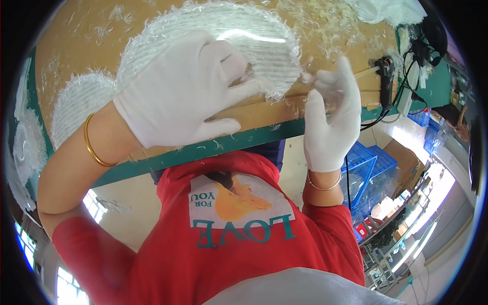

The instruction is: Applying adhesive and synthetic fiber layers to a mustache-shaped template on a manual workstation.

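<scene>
A ribbed, translucent whitish piece [264, 46] with a rounded outline and frayed, fibrous edges lies on the brown board [351, 46]. My left hand [188, 91], in a white glove, rests over its near left part, thumb and forefinger stretched out. Beneath the palm, the piece's surface is hidden. To the right, my right hand [333, 112], also gloved in white, is raised at the board's near edge. Its forefinger points up and its thumb stands apart, while the other fingers are curled and somewhat blurred. Close to those fingertips is a small white tuft [307, 77].
Another ribbed frayed piece [84, 101] lies at the left. Loose fibres [325, 25] litter the board. At the right are a black tool [386, 81] with a pale stick, dark cables and a white power strip [406, 89]. Blue crates [363, 162] stand below the green table edge [203, 155].
</scene>
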The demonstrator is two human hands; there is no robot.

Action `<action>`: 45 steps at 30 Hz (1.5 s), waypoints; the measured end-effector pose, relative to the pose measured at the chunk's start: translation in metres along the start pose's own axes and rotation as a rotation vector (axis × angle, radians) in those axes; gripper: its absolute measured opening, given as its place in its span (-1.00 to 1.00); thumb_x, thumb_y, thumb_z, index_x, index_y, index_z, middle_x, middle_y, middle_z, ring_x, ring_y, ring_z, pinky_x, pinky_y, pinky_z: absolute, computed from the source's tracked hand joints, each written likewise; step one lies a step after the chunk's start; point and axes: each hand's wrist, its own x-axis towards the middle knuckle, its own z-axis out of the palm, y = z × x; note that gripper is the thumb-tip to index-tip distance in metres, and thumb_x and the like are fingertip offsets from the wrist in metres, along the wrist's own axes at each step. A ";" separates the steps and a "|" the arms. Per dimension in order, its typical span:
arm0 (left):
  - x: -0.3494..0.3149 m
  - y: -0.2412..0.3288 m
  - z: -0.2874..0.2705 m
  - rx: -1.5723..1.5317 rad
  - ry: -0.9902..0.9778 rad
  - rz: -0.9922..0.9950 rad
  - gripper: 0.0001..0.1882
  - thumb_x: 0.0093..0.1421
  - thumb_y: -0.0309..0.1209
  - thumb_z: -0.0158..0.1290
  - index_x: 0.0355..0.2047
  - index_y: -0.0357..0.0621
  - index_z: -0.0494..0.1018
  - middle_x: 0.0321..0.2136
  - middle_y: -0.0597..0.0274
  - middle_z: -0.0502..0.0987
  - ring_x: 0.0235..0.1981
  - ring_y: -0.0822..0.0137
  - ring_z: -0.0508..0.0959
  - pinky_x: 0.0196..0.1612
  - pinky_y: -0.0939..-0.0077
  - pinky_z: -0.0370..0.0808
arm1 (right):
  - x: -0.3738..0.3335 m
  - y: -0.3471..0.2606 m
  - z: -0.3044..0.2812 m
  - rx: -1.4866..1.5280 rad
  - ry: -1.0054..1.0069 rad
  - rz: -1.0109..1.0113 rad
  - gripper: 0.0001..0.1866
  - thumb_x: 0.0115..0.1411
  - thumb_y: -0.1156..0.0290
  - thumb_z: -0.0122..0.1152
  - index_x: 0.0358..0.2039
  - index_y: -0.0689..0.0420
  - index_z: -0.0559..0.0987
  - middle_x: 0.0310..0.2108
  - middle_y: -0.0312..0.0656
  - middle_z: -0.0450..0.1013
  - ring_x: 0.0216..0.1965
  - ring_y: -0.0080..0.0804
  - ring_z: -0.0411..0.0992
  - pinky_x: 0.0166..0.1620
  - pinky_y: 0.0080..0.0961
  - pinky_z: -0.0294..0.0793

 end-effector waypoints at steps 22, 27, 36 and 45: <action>0.063 -0.042 -0.023 -0.321 0.127 0.181 -0.53 -0.03 -0.34 0.07 -0.07 -0.24 0.56 -0.09 0.08 0.60 -0.03 0.15 0.55 0.10 0.21 0.40 | -0.015 -0.014 0.021 -0.500 -0.309 -0.309 -0.24 0.03 -0.08 0.33 0.14 0.17 0.50 0.27 0.15 0.26 0.21 0.39 0.20 0.15 0.22 0.17; 0.070 -0.073 0.007 0.018 0.415 0.487 -0.48 -0.01 -0.35 0.06 0.01 -0.24 0.53 -0.07 0.05 0.60 0.02 0.12 0.54 0.11 0.21 0.39 | -0.012 -0.013 0.016 -0.147 -0.616 -0.555 -0.31 -0.12 -0.06 0.34 -0.08 0.19 0.51 -0.01 0.07 0.41 0.09 0.17 0.35 0.08 0.04 0.24; 0.047 -0.057 -0.006 -0.516 0.298 0.223 -0.37 0.24 -0.49 -0.01 0.35 -0.29 0.23 -0.11 -0.05 0.59 -0.12 -0.05 0.57 0.02 0.20 0.45 | -0.004 -0.025 0.020 -0.268 -0.146 -0.374 -0.39 -0.10 0.22 0.57 -0.03 0.21 0.60 0.00 0.00 0.51 0.00 0.04 0.47 0.07 -0.13 0.39; 0.047 -0.067 0.004 -0.245 0.401 0.353 -0.37 0.27 -0.42 0.01 0.36 -0.27 0.23 -0.15 0.03 0.60 -0.12 0.03 0.56 0.05 0.25 0.39 | 0.006 -0.018 0.033 -0.507 -0.147 -0.414 -0.74 -0.02 0.40 0.54 -0.34 0.06 0.61 -0.32 -0.28 0.56 -0.34 -0.22 0.52 -0.19 -0.27 0.51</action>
